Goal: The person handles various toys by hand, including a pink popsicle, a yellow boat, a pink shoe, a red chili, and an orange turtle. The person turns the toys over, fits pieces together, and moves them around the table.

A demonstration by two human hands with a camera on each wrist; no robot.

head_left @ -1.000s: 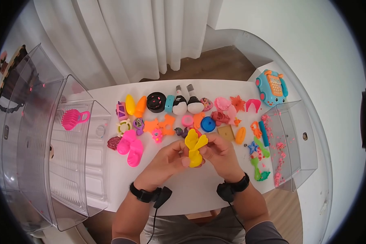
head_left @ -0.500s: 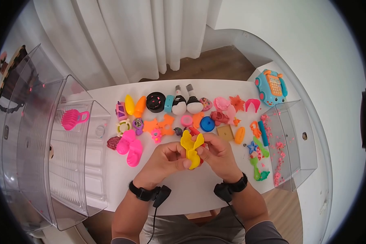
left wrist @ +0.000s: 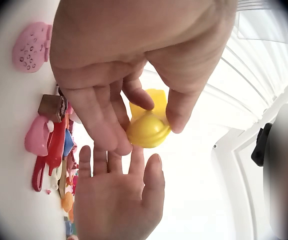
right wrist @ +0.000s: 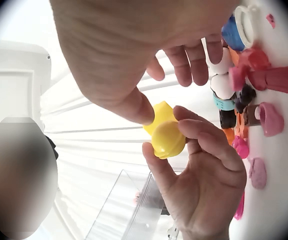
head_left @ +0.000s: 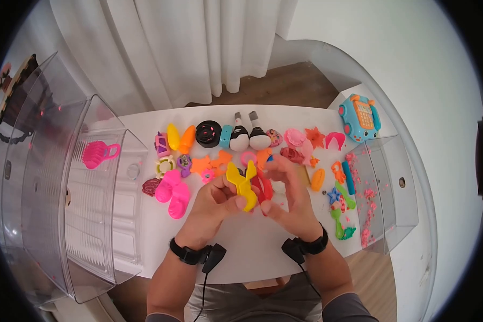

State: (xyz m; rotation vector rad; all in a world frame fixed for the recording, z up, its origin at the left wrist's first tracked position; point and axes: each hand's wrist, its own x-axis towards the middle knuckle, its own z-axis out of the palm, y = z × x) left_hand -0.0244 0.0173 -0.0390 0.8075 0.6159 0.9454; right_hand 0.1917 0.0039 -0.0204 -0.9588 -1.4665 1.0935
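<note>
My left hand (head_left: 210,208) pinches a yellow plastic toy piece (head_left: 243,188) between thumb and fingers, above the front part of the table. The piece has two flared lobes at its far end and a rounded, bulging near end, seen closely in the left wrist view as a smooth yellow dome (left wrist: 149,129). Just to its right is my right hand (head_left: 296,206), its fingers spread and nothing gripped. In the right wrist view that hand's thumb lies close to the yellow piece. A red toy (head_left: 262,185) on the table shows between the hands.
Many colourful toys cover the white table (head_left: 236,252), among them a pink mould (head_left: 174,193), a black round box (head_left: 208,133) and two brushes (head_left: 239,138). Clear plastic bins stand left and right; a pink scoop (head_left: 99,154) lies in the left one. A blue toy phone (head_left: 359,117) sits at back right.
Both hands held the yellow piece before; the right hand has since let go and spread its fingers. The piece has shifted left and slightly away in the left hand.
</note>
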